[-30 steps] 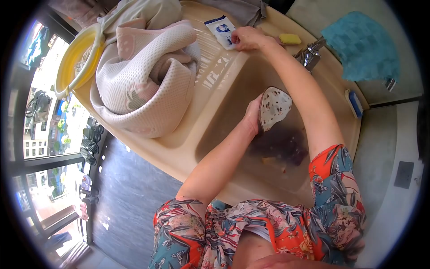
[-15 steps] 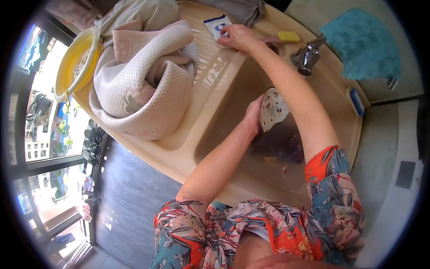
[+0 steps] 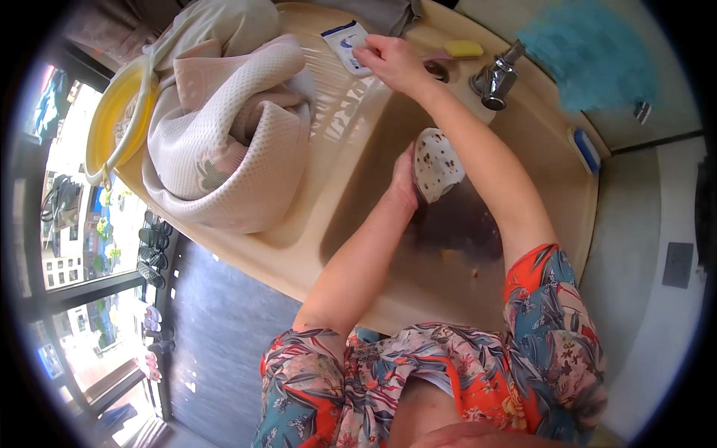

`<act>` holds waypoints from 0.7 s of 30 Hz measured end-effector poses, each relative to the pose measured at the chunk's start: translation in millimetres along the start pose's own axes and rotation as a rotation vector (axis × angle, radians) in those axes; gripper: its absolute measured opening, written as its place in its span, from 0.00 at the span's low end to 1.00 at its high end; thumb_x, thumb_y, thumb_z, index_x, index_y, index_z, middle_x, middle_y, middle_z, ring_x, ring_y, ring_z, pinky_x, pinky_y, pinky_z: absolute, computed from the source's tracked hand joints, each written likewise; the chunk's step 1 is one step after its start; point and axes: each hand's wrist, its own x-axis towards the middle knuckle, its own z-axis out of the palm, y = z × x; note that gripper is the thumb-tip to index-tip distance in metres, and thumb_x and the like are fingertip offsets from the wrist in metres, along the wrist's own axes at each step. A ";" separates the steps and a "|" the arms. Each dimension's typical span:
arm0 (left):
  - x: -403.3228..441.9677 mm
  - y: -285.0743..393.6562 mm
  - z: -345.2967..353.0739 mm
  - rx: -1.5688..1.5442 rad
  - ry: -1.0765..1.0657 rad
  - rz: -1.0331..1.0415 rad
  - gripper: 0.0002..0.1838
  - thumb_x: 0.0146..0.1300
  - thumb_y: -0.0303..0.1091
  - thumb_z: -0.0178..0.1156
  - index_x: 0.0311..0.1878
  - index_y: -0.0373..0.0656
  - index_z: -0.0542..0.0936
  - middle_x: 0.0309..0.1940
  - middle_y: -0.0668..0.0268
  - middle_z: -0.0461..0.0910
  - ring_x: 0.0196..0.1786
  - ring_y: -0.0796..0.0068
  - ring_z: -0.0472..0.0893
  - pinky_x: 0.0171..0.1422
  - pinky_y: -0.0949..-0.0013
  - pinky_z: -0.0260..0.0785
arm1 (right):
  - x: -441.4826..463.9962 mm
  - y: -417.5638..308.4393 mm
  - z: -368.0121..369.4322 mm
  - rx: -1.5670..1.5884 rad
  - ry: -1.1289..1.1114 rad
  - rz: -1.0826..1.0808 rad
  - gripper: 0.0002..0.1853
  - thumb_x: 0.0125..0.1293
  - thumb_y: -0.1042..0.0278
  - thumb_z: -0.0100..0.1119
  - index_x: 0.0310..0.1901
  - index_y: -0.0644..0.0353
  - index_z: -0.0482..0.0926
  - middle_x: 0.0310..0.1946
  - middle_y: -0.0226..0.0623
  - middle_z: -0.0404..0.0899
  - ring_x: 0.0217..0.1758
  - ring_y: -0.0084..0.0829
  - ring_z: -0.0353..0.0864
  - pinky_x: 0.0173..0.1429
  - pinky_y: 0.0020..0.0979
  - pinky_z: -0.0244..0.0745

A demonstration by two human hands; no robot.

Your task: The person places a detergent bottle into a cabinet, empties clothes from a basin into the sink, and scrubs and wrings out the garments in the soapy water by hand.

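Note:
My left hand [image 3: 404, 178] is wrapped around the edge of a white, dark-spotted item with a dark rim [image 3: 438, 166], held tilted over the sink basin [image 3: 373, 168]; its exact kind is unclear. My right hand [image 3: 394, 63] reaches across to the far side of the sink, its fingers curled together at the right edge of a white and blue packet [image 3: 345, 46]. The packet lies on the ridged drainboard. Whatever may be between those fingertips is hidden. Dark water and small bits show in the basin below.
A bulky pale mesh fabric bundle [image 3: 224, 142] covers the left drainboard, beside a yellow basin [image 3: 119, 112]. Behind the sink are a yellow-headed brush [image 3: 463, 49] and the chrome faucet [image 3: 495, 81]. A blue brush [image 3: 585, 151] sits on the right rim; a teal cloth [image 3: 590, 56] hangs above.
My right hand's fingers have drawn together and sit more at the packet's edge, uncovering more of its front. The left hand still holds the spotted item. The whole view has shifted slightly.

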 end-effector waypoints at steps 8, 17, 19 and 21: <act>7.6 10.3 -8.9 0.157 0.028 0.118 0.29 0.60 0.60 0.37 0.47 0.44 0.72 0.45 0.60 0.74 0.47 0.60 0.73 0.53 0.59 0.65 | -178.2 14.7 -11.2 -0.204 -0.087 0.180 0.17 0.59 0.53 0.46 0.27 0.57 0.76 0.23 0.44 0.77 0.27 0.43 0.77 0.31 0.42 0.70; 2.6 -4.7 -1.4 0.308 0.114 0.165 0.35 0.56 0.66 0.39 0.48 0.42 0.71 0.46 0.59 0.72 0.49 0.61 0.71 0.54 0.59 0.64 | -191.9 26.5 26.4 -0.273 0.192 0.244 0.13 0.60 0.58 0.44 0.32 0.60 0.70 0.17 0.45 0.75 0.21 0.44 0.76 0.27 0.43 0.70; 0.9 -5.1 -2.0 0.324 0.114 0.175 0.36 0.55 0.67 0.40 0.50 0.42 0.70 0.47 0.59 0.71 0.50 0.61 0.71 0.55 0.59 0.63 | -198.4 15.1 25.7 -0.259 0.192 0.187 0.11 0.60 0.61 0.44 0.34 0.61 0.68 0.17 0.45 0.75 0.21 0.44 0.76 0.26 0.42 0.70; -0.2 -6.2 -2.4 0.320 0.055 0.153 0.37 0.54 0.68 0.40 0.51 0.42 0.69 0.48 0.59 0.71 0.51 0.61 0.70 0.56 0.59 0.62 | -201.2 10.3 24.9 -0.261 0.183 0.126 0.11 0.60 0.61 0.44 0.33 0.62 0.67 0.17 0.45 0.75 0.21 0.44 0.77 0.25 0.42 0.70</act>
